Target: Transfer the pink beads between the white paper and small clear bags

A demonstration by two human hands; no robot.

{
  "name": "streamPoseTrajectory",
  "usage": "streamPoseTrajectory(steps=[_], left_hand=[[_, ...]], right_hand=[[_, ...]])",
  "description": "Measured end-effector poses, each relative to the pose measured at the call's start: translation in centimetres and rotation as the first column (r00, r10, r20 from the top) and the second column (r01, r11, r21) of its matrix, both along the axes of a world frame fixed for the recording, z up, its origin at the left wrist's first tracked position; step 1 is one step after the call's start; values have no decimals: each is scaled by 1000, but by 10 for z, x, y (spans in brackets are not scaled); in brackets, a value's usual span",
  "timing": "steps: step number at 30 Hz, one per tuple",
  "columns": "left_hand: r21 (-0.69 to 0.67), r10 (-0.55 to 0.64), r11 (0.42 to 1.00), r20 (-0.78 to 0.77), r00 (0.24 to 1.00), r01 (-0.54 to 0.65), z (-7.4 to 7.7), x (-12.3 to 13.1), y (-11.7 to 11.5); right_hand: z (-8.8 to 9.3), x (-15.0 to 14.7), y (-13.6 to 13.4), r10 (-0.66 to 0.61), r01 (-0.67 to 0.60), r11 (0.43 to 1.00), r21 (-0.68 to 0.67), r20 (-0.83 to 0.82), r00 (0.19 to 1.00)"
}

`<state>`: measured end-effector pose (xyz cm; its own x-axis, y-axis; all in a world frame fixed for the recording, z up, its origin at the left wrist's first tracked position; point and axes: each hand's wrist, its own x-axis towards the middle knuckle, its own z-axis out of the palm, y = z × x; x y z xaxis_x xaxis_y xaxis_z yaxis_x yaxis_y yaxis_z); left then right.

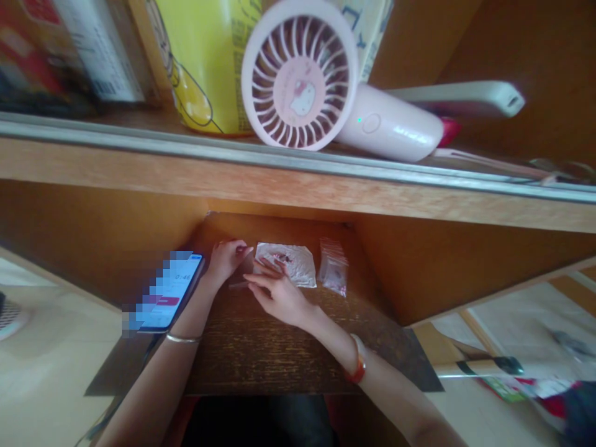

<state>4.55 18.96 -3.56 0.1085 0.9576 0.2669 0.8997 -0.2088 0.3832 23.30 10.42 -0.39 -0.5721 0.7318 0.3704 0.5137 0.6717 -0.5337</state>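
Observation:
My left hand (226, 261) sits on the dark wood desk (251, 354), its fingertips near the left edge of a crumpled white paper packet (286, 264). My right hand (274, 295) lies just below, fingers spread over the packet's lower left corner. A thin, translucent strip (238, 285) lies between my hands, and I cannot tell whether either hand holds it. To the right of the packet lies a small clear plastic bag (334, 267) with red marks. Neither hand touches the bag.
A lit smartphone (170, 292) lies left of my left wrist. Overhead, a wooden shelf edge with a metal strip (279, 177) holds a pink handheld fan (300, 74), a yellow container (205, 62) and books. Wooden side panels flank the desk.

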Motion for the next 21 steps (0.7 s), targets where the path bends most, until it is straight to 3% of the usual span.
streamPoseTrajectory(steps=[3,6,8,11,14,21], left_hand=[[43,27,999,46,999,-29,0,-3,0],[42,28,999,132,991,-34,3,-3,-1],[19,10,1000,191,982,-14,5,-1,-2],[-13,-61,998,291,955,68,8,4,-2],[-46,-156,981,397,904,189,11,11,-2],[-82,-325,908,480,815,411,39,40,-10]], right_hand=[[24,39,15,-116,111,990,-90,-55,992],[37,91,34,-359,373,918,-136,113,926],[34,122,44,-416,458,878,-135,254,873],[18,151,53,-432,521,841,-143,402,807],[6,161,59,-401,520,834,-184,446,800],[6,170,77,-371,492,828,-268,395,840]])
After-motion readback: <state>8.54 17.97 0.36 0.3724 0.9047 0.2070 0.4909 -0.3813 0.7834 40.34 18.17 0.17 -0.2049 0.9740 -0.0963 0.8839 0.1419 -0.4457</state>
